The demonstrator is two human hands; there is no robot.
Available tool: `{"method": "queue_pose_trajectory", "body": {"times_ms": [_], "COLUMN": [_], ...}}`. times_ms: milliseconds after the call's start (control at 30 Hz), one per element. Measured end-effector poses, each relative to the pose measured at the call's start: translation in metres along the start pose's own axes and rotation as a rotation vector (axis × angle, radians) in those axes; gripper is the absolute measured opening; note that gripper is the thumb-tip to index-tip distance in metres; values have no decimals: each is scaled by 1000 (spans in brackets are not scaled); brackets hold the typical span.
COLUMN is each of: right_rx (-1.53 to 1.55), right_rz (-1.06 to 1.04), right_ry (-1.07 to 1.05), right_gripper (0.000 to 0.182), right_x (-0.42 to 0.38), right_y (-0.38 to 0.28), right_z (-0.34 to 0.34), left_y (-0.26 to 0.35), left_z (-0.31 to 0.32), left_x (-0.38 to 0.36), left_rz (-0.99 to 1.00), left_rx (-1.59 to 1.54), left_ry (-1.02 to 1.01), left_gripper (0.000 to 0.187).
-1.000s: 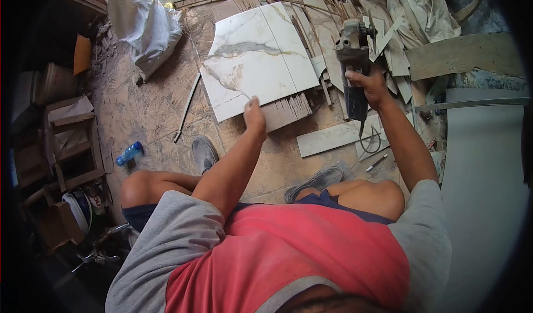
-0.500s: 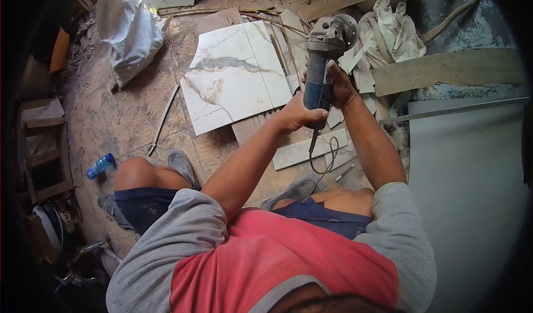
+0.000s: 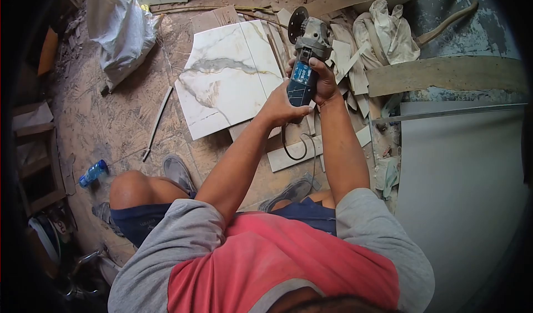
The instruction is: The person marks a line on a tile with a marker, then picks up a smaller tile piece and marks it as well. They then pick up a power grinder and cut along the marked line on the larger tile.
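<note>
Both of my hands hold an angle grinder in front of me, its head pointing away. My left hand wraps around the rear of the dark blue body. Closer to the gearhead, my right hand grips the body from the right side. The round cutting disc shows at the upper left of the head. A cord loops down from the back end. Left of the grinder, a white marble-look tile with grey veins lies on the floor, a straight line running across it.
Tile strips and offcuts lie around the large tile. A white sack sits at upper left, and a blue bottle lies by my left knee. On the right are a large grey sheet, a metal bar and a crumpled cloth.
The grinder has shifted left and turned in my hands. Its disc was on the right of the head and is now on the left, with the blue label showing.
</note>
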State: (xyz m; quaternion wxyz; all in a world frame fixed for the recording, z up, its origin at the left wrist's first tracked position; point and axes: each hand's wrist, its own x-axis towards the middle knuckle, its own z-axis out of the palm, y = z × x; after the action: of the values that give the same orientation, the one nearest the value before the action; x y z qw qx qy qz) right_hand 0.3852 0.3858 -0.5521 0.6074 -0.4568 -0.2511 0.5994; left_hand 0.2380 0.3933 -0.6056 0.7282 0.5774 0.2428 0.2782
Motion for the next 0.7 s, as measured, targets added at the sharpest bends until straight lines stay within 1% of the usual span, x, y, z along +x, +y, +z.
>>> {"method": "queue_pose_trajectory", "body": {"times_ms": [33,67,100,133,167,200,233,300,333,367,433,500,567,633,700], "right_rx": [35,-75,-69,-260,-453,-475,-476,-567,-574,-566,-813,-793,-556,-607,-780], "right_rz": [23,17,13,-108,-228,-261,-259,-322,-215,-211,-186,-218,-129,-112,44], "right_ry": [10,78,78,241,404,458,453,591,593,592,652,641,803,819,886], "right_gripper": [49,52,52,56,60,66,66,73,77,77,77,76,78,79,81], "right_x": [-1,4,8,13,18,14,16,21,18,17,12,13,14,19,22], "right_y": [-1,2,10,20,28,32,39,55,55,60,68,71,71,74,74], "right_z": [3,-3,-6,-6,-6,3,-3,-12,-14,-15,-14,-13,-11,-22,-24], "left_y": [7,14,19,19,18,15,12,5,1,-3,-7,-8,-7,-8,-11], "left_z": [2,6,8,8,7,7,7,3,2,1,1,3,5,7,7], "left_x": [-2,-4,-6,-7,-7,-7,-9,-10,-12,-13,-15,-14,-13,-16,-15], "left_rz": [-4,-72,-137,-135,-189,-243,-244,-299,-305,-329,-361,-402,-415,-436,-434], "left_rx": [1,93,189,195,253,308,306,367,372,408,449,495,499,496,501], "left_ry": [0,104,207,207,239,274,279,233,239,225,207,205,179,160,148], "left_gripper": [70,68,66,66,66,65,65,66,66,66,67,68,68,68,67]}}
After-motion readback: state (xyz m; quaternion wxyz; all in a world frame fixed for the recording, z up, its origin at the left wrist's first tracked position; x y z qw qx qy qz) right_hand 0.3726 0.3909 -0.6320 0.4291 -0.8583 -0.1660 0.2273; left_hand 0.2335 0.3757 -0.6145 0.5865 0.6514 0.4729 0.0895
